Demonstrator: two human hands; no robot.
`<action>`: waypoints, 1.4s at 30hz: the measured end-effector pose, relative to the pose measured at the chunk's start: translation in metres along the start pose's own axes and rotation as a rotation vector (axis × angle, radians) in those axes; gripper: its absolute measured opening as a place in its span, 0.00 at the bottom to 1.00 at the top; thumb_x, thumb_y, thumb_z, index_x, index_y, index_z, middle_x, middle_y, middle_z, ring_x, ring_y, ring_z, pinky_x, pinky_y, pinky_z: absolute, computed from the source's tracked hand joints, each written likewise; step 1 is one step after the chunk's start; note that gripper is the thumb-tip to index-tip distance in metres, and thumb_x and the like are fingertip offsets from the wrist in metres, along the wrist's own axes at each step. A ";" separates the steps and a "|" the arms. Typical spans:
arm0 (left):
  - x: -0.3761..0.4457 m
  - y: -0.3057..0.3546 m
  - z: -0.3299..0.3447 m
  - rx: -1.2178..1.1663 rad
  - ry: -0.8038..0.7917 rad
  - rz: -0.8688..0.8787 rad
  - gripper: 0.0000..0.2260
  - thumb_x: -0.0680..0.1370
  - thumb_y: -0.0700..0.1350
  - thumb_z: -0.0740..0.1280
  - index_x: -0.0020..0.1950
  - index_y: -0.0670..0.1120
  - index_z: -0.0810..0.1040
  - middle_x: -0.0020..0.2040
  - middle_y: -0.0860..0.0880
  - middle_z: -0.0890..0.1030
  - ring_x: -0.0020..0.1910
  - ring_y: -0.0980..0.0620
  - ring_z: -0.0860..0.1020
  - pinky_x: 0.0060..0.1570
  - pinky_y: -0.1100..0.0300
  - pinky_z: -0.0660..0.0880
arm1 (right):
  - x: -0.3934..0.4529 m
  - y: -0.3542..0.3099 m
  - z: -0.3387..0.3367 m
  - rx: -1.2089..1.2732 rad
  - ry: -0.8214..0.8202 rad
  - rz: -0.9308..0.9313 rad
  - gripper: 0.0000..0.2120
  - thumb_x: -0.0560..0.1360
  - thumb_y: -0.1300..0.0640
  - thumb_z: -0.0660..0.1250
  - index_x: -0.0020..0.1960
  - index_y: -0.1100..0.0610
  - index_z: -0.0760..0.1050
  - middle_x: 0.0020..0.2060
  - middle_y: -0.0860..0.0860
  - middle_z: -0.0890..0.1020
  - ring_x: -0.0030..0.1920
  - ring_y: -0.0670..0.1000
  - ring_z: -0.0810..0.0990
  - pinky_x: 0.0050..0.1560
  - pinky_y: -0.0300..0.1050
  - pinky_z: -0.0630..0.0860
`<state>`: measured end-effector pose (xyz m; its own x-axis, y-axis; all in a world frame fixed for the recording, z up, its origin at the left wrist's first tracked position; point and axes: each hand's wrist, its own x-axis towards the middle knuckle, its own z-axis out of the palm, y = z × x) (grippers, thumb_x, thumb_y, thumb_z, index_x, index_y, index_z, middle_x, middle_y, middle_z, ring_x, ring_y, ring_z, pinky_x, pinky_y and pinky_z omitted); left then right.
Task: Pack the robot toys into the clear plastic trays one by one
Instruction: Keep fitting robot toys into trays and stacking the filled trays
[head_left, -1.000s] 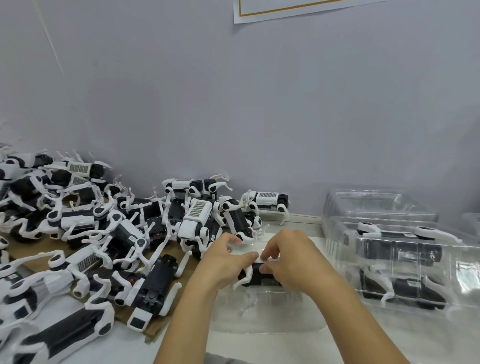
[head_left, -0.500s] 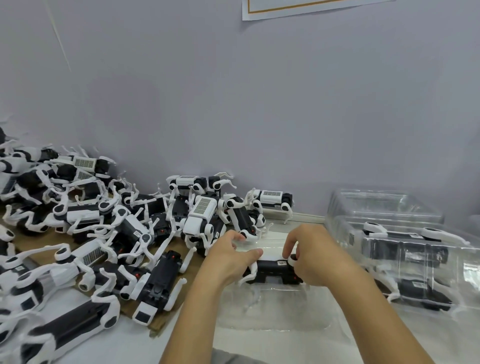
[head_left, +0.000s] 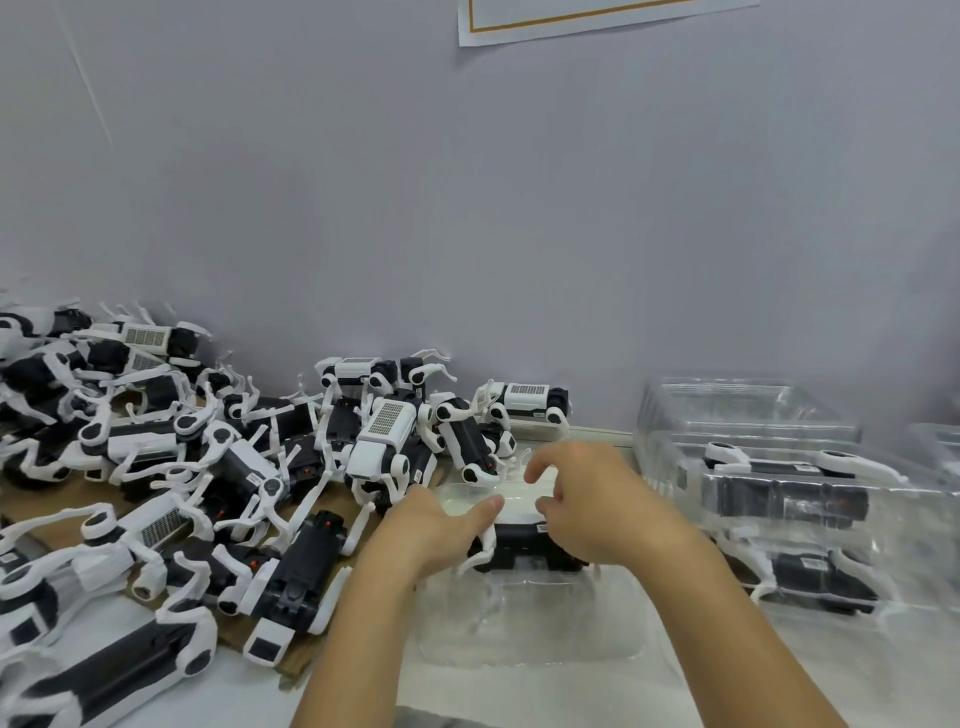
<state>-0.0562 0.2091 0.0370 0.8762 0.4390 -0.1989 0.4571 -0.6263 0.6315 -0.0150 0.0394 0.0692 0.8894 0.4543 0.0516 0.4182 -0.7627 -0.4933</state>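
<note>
Black robot toy (head_left: 524, 545) in clear tray (head_left: 530, 634), left grip (head_left: 441, 525) pinching it, right grip (head_left: 587, 499) spread above.

Bare forearms, no sleeves visible

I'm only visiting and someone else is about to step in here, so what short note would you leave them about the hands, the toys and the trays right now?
Left hand: grips the left end of the robot toy that sits in the open clear tray in front.
Right hand: hovers over the toy's right end with fingers loosely curled; whether it touches the toy is hidden.
Done: the stack of packed trays on the right holds toys.
Left: finish seating this toy, then work through the pile of loose toys on the left, one by one. A stack of empty trays stands behind the packed ones.
</note>
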 end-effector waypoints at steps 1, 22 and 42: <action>-0.002 0.001 -0.002 0.061 -0.006 -0.007 0.41 0.75 0.70 0.62 0.76 0.41 0.61 0.63 0.45 0.75 0.54 0.48 0.74 0.37 0.60 0.72 | 0.001 0.000 0.000 0.006 0.010 -0.004 0.14 0.79 0.56 0.64 0.64 0.47 0.73 0.59 0.53 0.75 0.52 0.51 0.77 0.51 0.44 0.76; 0.000 0.005 0.002 -0.165 0.161 0.241 0.14 0.77 0.59 0.67 0.42 0.51 0.68 0.42 0.54 0.72 0.37 0.59 0.70 0.32 0.63 0.62 | -0.002 0.002 0.009 -0.126 0.038 0.010 0.29 0.75 0.41 0.68 0.73 0.43 0.63 0.72 0.45 0.66 0.73 0.53 0.62 0.66 0.54 0.57; -0.029 0.017 -0.013 0.255 -0.391 0.420 0.37 0.57 0.69 0.77 0.63 0.80 0.66 0.79 0.65 0.42 0.78 0.60 0.36 0.77 0.40 0.47 | 0.002 -0.001 -0.008 -0.006 0.191 -0.046 0.28 0.74 0.67 0.54 0.72 0.50 0.69 0.68 0.50 0.75 0.70 0.54 0.69 0.68 0.56 0.68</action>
<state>-0.0754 0.1939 0.0630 0.9579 -0.1162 -0.2626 0.0413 -0.8492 0.5265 -0.0118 0.0370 0.0768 0.8881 0.3930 0.2382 0.4594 -0.7464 -0.4815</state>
